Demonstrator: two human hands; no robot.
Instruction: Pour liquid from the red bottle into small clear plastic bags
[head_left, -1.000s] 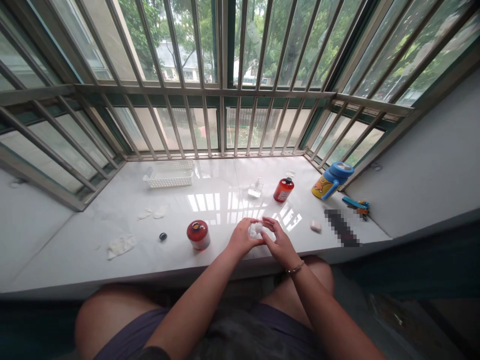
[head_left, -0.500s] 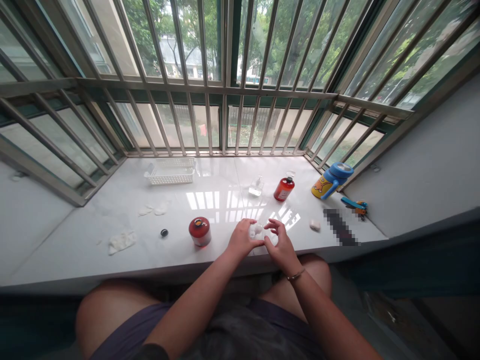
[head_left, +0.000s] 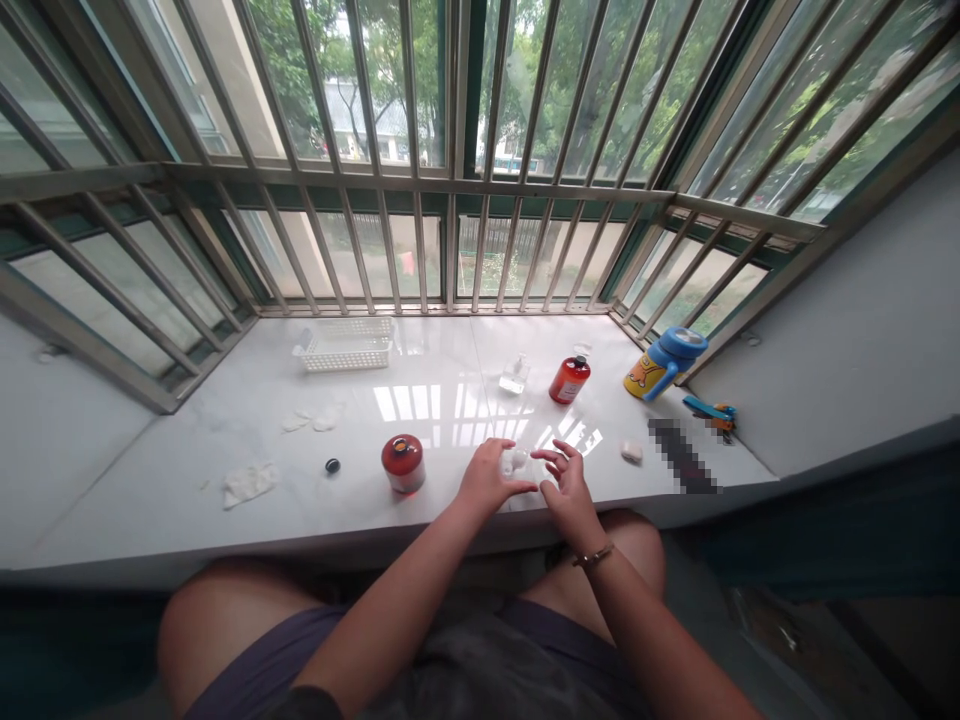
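Note:
My left hand (head_left: 486,480) curls around a small clear bottle (head_left: 517,463) at the front of the white sill, with thumb and fingers on either side of it. Just to its right is my right hand (head_left: 568,492), its fingers bent and apart, with nothing visible between them. Whether its fingertips touch the bottle I cannot tell. Left of my hands stands an uncapped red-brown bottle (head_left: 403,464), and a black cap (head_left: 332,466) lies beyond it. A clear pump bottle (head_left: 514,376) and a second red bottle (head_left: 570,380) with a black top stand farther back.
A white perforated basket (head_left: 346,346) sits at the back left. Crumpled tissue (head_left: 250,485) and white scraps (head_left: 309,421) lie at left. To the right are a pinkish-white block (head_left: 631,453), a blue and yellow flask (head_left: 666,362) and a blue tool (head_left: 709,410). Metal bars (head_left: 450,186) line the window.
My right hand has shifted slightly right, and its fingers have drawn a little away from the clear bottle. My left hand keeps its hold. The whole view has moved slightly.

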